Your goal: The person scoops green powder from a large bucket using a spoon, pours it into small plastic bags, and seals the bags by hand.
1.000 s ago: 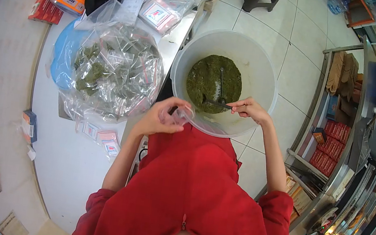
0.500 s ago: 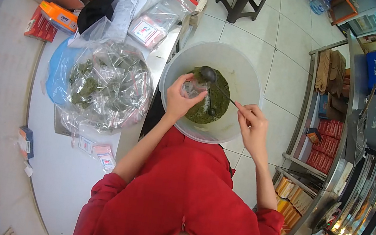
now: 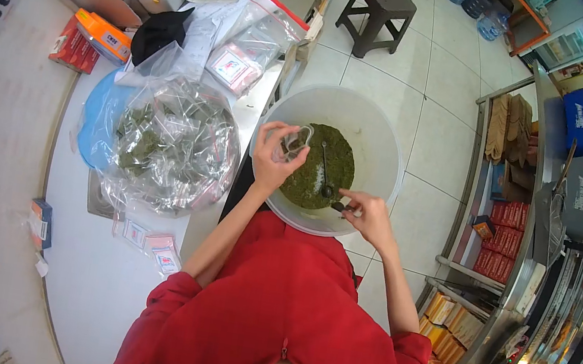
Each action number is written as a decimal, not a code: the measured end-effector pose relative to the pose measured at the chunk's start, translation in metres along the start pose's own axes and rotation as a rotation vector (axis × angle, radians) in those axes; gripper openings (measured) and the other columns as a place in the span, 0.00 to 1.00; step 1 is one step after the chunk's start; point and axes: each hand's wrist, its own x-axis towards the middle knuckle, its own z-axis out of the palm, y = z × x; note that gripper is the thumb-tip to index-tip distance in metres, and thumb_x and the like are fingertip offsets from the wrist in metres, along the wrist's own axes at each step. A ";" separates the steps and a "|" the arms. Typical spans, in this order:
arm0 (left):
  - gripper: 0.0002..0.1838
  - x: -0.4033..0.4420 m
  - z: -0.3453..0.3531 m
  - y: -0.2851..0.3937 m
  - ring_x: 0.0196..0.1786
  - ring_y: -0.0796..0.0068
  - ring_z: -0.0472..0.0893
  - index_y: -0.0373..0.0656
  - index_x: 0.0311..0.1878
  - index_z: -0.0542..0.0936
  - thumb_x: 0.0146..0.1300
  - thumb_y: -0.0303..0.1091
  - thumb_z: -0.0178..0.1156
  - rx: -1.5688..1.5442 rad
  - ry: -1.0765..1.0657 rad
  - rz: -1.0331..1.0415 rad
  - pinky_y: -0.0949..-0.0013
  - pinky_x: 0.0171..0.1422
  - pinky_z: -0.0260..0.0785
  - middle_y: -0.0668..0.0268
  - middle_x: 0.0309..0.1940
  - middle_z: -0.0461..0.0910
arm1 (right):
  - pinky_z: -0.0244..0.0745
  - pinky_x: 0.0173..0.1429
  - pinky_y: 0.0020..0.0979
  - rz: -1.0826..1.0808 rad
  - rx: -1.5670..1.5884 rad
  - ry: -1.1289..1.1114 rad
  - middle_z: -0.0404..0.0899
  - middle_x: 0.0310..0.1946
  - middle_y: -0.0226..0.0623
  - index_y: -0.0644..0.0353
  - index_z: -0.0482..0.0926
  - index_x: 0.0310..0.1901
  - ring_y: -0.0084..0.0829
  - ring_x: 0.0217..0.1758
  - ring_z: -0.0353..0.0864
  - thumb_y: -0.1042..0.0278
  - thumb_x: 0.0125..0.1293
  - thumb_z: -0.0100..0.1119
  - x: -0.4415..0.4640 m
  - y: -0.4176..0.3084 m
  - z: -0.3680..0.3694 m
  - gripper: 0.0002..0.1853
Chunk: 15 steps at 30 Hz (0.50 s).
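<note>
My left hand [image 3: 276,156] grips a small clear plastic bag [image 3: 300,142] with its mouth spread, over the left side of a large translucent bucket [image 3: 380,142]. Green, powdery, herb-like material [image 3: 343,161] covers the bucket's bottom, with a white patch in it. A dark long-handled spoon [image 3: 326,189] lies on this material. Over the bucket's lower right, my right hand [image 3: 369,218] has its fingers closed on a second dark spoon [image 3: 337,206]. Only a short dark part of that spoon shows by the fingertips.
Left of the bucket, a big clear bag [image 3: 177,142] of small filled packets sits on the white counter [image 3: 98,266], by a blue basin [image 3: 99,116]. Labelled packets [image 3: 163,257] lie nearer me. A dark stool [image 3: 378,14] stands ahead, and shelves [image 3: 471,265] line the right.
My right hand has drawn the spoon away from the small bag, down toward the bucket's near right side. The left hand still holds the bag. The whole view has shifted slightly.
</note>
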 end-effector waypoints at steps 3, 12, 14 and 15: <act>0.22 0.006 -0.011 0.011 0.26 0.82 0.72 0.45 0.48 0.81 0.46 0.27 0.69 -0.129 -0.127 -0.239 0.80 0.30 0.64 0.65 0.46 0.72 | 0.73 0.41 0.31 -0.074 0.174 0.048 0.76 0.31 0.38 0.61 0.79 0.49 0.32 0.32 0.78 0.80 0.56 0.53 0.018 0.006 0.013 0.17; 0.15 0.013 -0.013 0.018 0.26 0.91 0.70 0.33 0.51 0.78 0.65 0.31 0.57 -0.830 -0.469 -0.719 0.84 0.29 0.62 0.67 0.32 0.81 | 0.66 0.37 0.21 -0.016 0.590 0.311 0.75 0.36 0.30 0.62 0.78 0.50 0.19 0.31 0.71 0.75 0.61 0.59 0.075 -0.027 0.016 0.14; 0.13 0.009 -0.012 0.023 0.29 0.88 0.73 0.33 0.49 0.79 0.66 0.31 0.56 -0.726 -0.415 -0.625 0.83 0.33 0.65 0.67 0.31 0.82 | 0.67 0.35 0.21 -0.017 0.521 0.334 0.77 0.34 0.31 0.63 0.80 0.47 0.20 0.31 0.73 0.76 0.60 0.60 0.075 -0.031 0.014 0.12; 0.11 0.008 -0.012 0.027 0.32 0.86 0.77 0.32 0.46 0.80 0.66 0.30 0.56 -0.623 -0.359 -0.535 0.82 0.37 0.68 0.66 0.30 0.82 | 0.67 0.33 0.21 -0.098 0.441 0.389 0.77 0.31 0.33 0.63 0.80 0.42 0.21 0.31 0.74 0.76 0.59 0.61 0.074 -0.033 0.014 0.09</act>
